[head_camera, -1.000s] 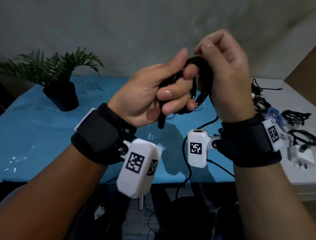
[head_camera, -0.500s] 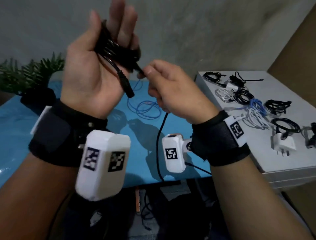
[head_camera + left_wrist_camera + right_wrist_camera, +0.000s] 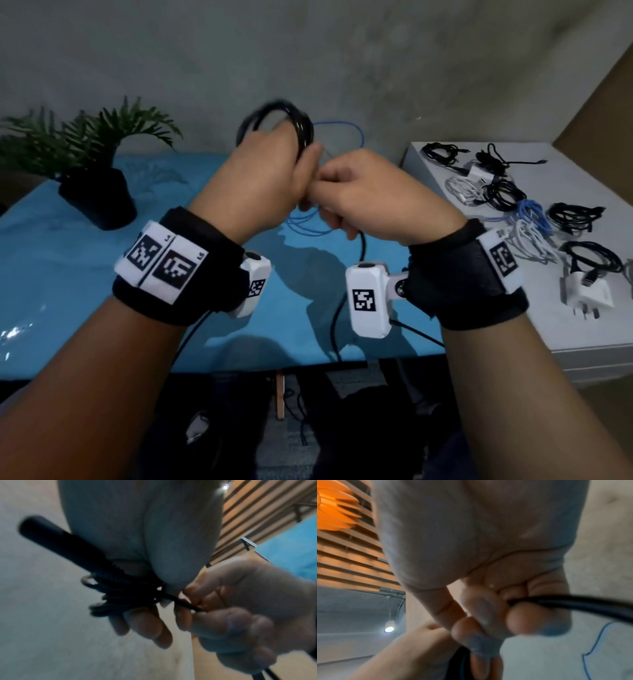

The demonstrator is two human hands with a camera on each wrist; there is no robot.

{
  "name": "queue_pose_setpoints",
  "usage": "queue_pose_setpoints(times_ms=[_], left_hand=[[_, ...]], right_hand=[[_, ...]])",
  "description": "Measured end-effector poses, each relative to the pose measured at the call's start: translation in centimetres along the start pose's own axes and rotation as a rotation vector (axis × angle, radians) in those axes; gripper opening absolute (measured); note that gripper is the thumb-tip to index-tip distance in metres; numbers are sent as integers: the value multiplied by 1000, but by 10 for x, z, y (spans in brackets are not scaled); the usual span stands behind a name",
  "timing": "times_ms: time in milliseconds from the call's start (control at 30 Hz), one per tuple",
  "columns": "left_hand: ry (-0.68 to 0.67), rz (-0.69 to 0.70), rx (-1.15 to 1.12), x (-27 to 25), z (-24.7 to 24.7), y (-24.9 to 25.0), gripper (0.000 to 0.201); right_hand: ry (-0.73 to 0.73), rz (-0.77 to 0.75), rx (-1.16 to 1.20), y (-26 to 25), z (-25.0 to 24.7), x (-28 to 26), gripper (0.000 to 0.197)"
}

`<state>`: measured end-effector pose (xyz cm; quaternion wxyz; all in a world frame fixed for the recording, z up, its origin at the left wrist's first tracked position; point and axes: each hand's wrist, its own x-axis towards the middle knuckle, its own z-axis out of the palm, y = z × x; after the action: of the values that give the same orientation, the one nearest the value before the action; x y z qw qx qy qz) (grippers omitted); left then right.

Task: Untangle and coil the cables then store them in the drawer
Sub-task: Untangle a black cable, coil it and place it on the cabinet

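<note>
A black cable coil [image 3: 294,123] is wound around my left hand [image 3: 298,161], held up above the blue table [image 3: 68,274]. In the left wrist view the coil [image 3: 123,592] lies across my left fingers [image 3: 145,623], and its black plug [image 3: 56,539] sticks out to the upper left. My right hand [image 3: 329,202] sits right beside the left and pinches the loose black tail [image 3: 187,605]. The tail [image 3: 582,604] runs through the curled right fingers and hangs down [image 3: 361,246] past the table's front edge. A thin blue cable [image 3: 308,224] lies on the table behind the hands.
A potted plant [image 3: 99,192] stands at the table's back left. To the right is a white cabinet top [image 3: 428,212] with several coiled black, white and blue cables [image 3: 503,195] and a white charger [image 3: 585,294]. Dark things lie on the floor below.
My left hand has come down from its raised, palm-facing pose and turned its back to the camera. The right hand has closed in against it, still on the black tail.
</note>
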<state>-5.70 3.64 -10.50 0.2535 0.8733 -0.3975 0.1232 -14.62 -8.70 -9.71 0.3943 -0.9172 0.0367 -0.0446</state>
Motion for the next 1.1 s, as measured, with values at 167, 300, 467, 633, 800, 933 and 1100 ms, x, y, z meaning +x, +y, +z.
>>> queue_pose_setpoints(times_ms=[167, 300, 467, 633, 800, 933, 1100], left_hand=[[-469, -21, -264, -2, -6, -5, 59], [-676, -5, -651, -7, -17, 1, 65], [-691, 69, -1118, -10, -19, -6, 43], [-573, -56, -1628, -11, -21, 0, 40], [-467, -117, -2248, -5, -24, -1, 24], [-376, -226, -2220, -4, -26, 4, 24], [-410, -321, -2121, -5, -23, 12, 29]], right_hand=[[162, 31, 135, 6, -16, -2, 18], [255, -13, 291, 6, -19, -2, 26], [385, -98, 326, 0, -14, 1, 38], [345, -126, 601, -7, -11, 1, 38], [378, -100, 513, -16, 2, -1, 52], [317, -72, 545, -23, 11, -3, 55], [389, -66, 798, -19, 4, -4, 32]])
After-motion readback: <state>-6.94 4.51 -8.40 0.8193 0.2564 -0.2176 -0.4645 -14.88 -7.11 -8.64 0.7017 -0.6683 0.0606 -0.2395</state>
